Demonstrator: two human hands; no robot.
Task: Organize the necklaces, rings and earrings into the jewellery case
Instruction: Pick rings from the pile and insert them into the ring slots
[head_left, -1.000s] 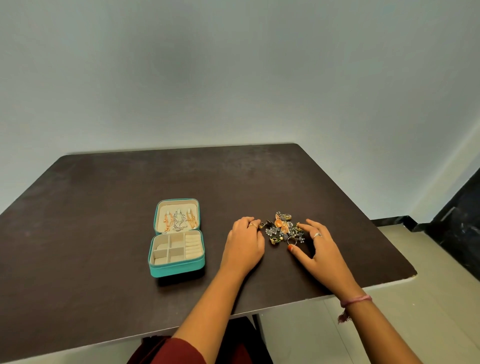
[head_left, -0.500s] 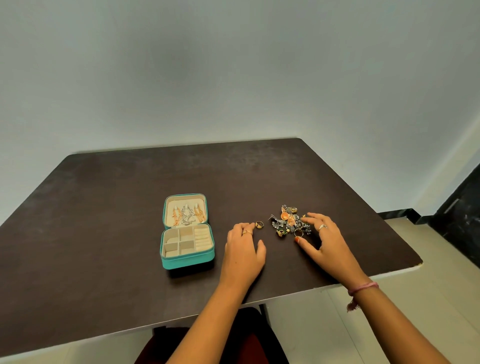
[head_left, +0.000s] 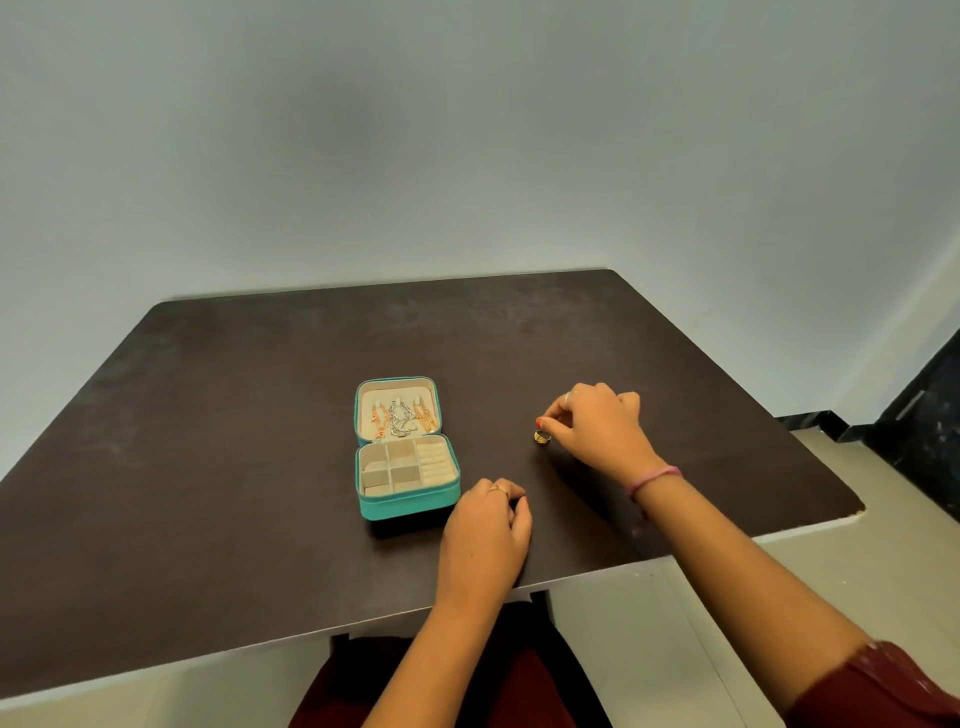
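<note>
The teal jewellery case (head_left: 408, 501) lies open on the dark table (head_left: 208, 467). Orange and silver necklaces (head_left: 400, 417) hang in its lid. Its cream compartments and ring rolls (head_left: 435, 462) hold nothing that I can see. My right hand (head_left: 597, 428) pinches a gold ring (head_left: 542, 437) with thumb and forefinger, right on the tabletop, to the right of the case. My left hand (head_left: 488, 527) rests on the table at the case's front right corner, fingers loosely curled, holding nothing visible. The jewellery pile is hidden behind my right hand.
The table's near edge (head_left: 571, 577) runs just behind my left wrist, and its right edge (head_left: 810, 457) lies beyond my right arm. A grey wall stands behind the table. Pale floor and a dark step (head_left: 914, 415) lie to the right.
My right hand has left the pile and reached left to pinch the gold ring that lay apart. My left hand has drawn back toward me, beside the case. The view has shifted right.
</note>
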